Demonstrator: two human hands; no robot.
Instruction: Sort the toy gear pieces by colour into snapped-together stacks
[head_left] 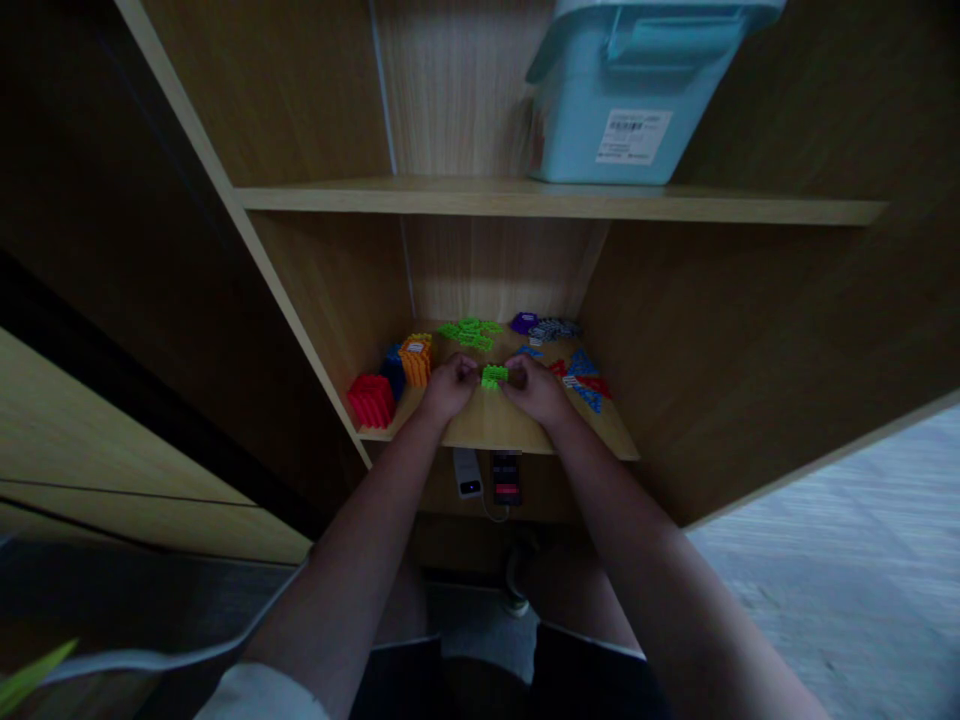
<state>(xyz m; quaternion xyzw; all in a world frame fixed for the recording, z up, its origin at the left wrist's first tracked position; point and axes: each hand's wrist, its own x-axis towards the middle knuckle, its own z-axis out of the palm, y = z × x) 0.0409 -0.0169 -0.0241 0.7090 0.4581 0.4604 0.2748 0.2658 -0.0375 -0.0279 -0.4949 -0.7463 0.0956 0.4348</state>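
A small stack of bright green lattice-like plastic pieces (494, 377) is between my two hands above the middle shelf. My left hand (451, 386) has its fingers curled in at the stack's left side. From the other side, my right hand (537, 390) pinches at its right edge, thumb toward me. Behind the hands lies a loose pile of green pieces (470, 332). Right of my right hand are scattered blue triangular pieces (589, 398) and red pieces (596, 385). The exact fingertip contact is too small to see clearly.
Stacks of red (372, 402), dark blue (392, 370) and orange pieces (415, 360) stand at the left. A purple stack (523, 322) and grey pieces (555, 329) lie at the back right. Above is a teal bin (637, 100); below, a phone (506, 478) and a white device (468, 474).
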